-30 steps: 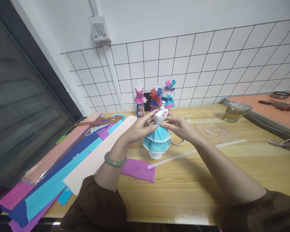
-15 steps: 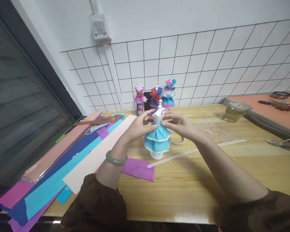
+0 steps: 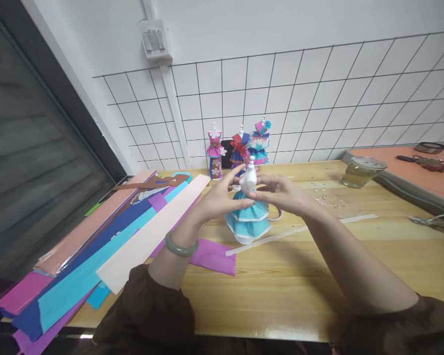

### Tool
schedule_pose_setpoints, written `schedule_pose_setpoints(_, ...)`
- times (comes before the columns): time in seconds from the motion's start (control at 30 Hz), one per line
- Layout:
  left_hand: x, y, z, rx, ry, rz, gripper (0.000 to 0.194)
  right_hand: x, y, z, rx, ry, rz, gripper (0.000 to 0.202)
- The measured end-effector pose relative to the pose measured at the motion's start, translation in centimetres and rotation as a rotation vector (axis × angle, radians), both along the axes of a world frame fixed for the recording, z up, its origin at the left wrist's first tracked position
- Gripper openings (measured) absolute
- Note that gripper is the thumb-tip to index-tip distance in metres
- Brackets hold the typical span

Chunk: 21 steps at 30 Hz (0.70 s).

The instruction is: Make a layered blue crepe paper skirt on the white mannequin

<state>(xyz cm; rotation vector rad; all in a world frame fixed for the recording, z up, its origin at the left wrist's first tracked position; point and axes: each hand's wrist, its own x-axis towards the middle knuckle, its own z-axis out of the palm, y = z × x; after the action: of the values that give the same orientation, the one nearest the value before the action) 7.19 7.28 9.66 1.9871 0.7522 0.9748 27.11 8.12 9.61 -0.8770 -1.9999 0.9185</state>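
A small white mannequin stands on the wooden table, dressed in a tiered light-blue skirt with white edging. My left hand holds its waist from the left, thumb across the front and fingers reaching behind the torso. From the right, my right hand grips the same waist, its thumb near the skirt's top and its other fingers partly hidden behind the figure. A purple sheet and a thin pale strip lie in front of the mannequin.
Three dressed mannequins, one in pink, stand near the wall. Coloured sheets cover the table's left side. At right are a lidded cup, small beads and an orange surface. A white ring handle shows behind the skirt.
The mannequin has turned and shifted slightly right between my hands. The red marks on its chest no longer show. Both hands have moved a little to the right with it.
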Motion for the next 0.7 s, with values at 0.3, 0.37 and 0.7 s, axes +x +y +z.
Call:
schedule_pose_setpoints(0.3, -1.0, 0.7, 0.3, 0.019, 0.043, -0.101, 0.057, 0.3, 1.0, -0.5, -0.009, 0.097, 0.144, 0.033)
schedule_pose_setpoints(0.37, -0.9, 0.8, 0.3, 0.022, 0.032, -0.11, 0.05, 0.4, 1.1, -0.5, 0.039, 0.08, 0.133, 0.031)
schedule_pose_setpoints(0.7, 0.1, 0.8, -0.5, 0.012, -0.031, -0.018, 0.034, 0.6, 0.3, 0.2, -0.003, 0.048, 0.083, 0.039)
